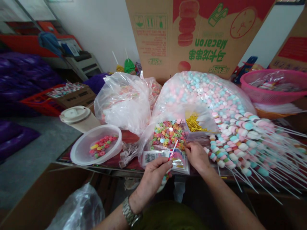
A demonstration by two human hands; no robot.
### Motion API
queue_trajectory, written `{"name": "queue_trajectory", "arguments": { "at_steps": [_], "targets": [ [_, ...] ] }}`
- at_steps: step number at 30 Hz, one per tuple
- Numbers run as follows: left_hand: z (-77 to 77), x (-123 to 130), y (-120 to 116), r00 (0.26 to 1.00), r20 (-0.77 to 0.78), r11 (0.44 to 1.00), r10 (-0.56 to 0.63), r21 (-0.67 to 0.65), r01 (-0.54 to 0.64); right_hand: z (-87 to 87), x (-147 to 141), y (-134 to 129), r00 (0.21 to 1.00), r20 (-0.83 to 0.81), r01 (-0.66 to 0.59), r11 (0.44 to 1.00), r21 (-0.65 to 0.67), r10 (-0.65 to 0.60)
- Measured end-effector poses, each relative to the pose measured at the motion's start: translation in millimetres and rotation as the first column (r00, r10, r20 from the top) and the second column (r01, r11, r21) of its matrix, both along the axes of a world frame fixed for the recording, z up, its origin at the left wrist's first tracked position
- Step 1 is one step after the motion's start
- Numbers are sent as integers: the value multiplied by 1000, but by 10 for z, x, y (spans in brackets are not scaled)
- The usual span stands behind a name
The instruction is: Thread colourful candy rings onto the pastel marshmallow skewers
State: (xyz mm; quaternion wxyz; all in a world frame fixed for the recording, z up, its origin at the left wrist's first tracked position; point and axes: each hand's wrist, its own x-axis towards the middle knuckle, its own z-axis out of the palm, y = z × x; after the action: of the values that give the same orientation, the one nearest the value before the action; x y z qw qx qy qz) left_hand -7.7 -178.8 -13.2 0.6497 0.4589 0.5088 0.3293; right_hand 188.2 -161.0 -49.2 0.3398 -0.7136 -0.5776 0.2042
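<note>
My left hand (155, 172) is closed round the gathered neck of a bagged marshmallow skewer (165, 179); its white stick points up past the thumb and the candies hang below. My right hand (198, 156) has its fingertips pinched together beside the ring candies (165, 132); whatever they may hold is too small to make out. Just beyond it, gold twist ties (193, 123) lie in a clear plastic bag. Under my hands is a stack of printed plastic bags (179, 161) at the table's front edge.
Many marshmallow skewers (240, 143) lie at right, sticks jutting over the edge. Behind are a large bag of marshmallows (201, 86) and a macaron carton (163, 41). At left stand a plastic bowl (79, 153) and a lidded tub (83, 123). A pink basket (268, 92) sits back right.
</note>
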Motion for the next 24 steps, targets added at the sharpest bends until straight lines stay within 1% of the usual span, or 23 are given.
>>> {"name": "queue_trajectory", "arguments": {
  "at_steps": [1,3,6,8,10,12,13,14,16,18,20,22,24],
  "targets": [
    [1,23,10,998,49,995,26,-99,-21,-47,-6,24,1000,16,4,1000,18,-4],
    [7,58,38,993,103,979,61,-199,-40,-108,-1,30,1000,28,-1,998,59,-1],
    [3,98,81,985,142,973,94,-221,-62,-130,60,13,999,30,-30,994,103,27],
    [-5,125,97,981,153,969,123,-230,-85,-102,106,-1,999,30,-28,993,113,25],
    [-6,146,100,977,161,966,143,-236,-103,-29,112,-42,1000,17,-9,993,118,7],
    [-3,157,97,977,159,968,142,-229,-103,90,52,-131,1000,-17,-16,993,116,18],
    [-2,161,95,980,151,971,127,-220,-92,158,-6,-191,998,-46,-47,993,110,53],
    [-3,164,94,984,144,976,103,-206,-72,223,-78,-256,990,-86,-105,989,106,115],
    [-13,171,92,989,146,989,36,-148,-15,326,-245,-377,948,-180,-244,962,123,263],
    [-34,170,87,987,157,997,-36,-61,46,370,-391,-454,899,-265,-316,936,157,348],
    [-60,152,72,980,160,992,-122,-1,124,361,-473,-483,879,-331,-312,939,141,342],
    [-84,119,47,967,151,979,-205,24,204,324,-491,-488,870,-383,-305,949,78,311],
    [-102,90,18,958,145,969,-247,44,243,273,-486,-497,879,-373,-305,952,36,296]
  ]
}}
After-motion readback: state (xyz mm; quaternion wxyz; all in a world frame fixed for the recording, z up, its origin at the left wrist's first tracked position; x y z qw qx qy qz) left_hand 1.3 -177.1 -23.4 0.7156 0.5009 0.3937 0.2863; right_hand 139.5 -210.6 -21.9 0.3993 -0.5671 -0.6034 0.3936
